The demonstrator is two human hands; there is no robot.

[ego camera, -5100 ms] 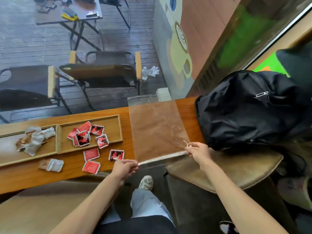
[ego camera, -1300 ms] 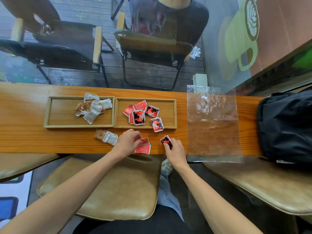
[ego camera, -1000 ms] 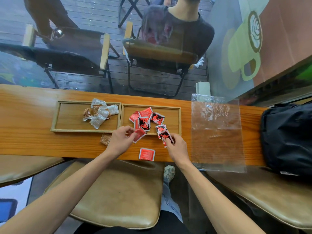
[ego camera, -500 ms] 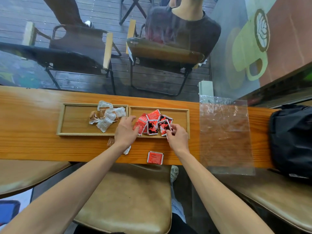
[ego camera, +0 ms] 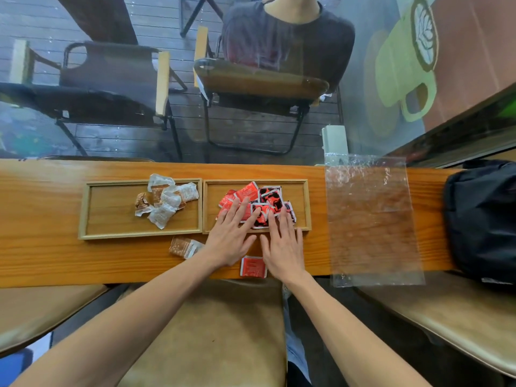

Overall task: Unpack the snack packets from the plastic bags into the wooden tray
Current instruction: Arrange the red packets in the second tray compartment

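Both hands [ego camera: 231,236] [ego camera: 282,241] flat, fingers released on red packets [ego camera: 261,203]; six-o'clock stray [ego camera: 252,266] near bench [ego camera: 42,247] edge, could get knocked off.

We see both forearms cut off by the bottom edge. The left hand [ego camera: 227,241] and right hand [ego camera: 280,247] lie flat over the red packets [ego camera: 252,192], hiding the lower part of the pile and a stretch of the right tray's [ego camera: 306,208] near rim. The print on those packets is too small for us to read. The right hand also covers one corner of the lone red packet [ego camera: 251,266] on the counter [ego camera: 42,247]. The black backpack [ego camera: 483,219] runs off the right edge, and the counter off the left.
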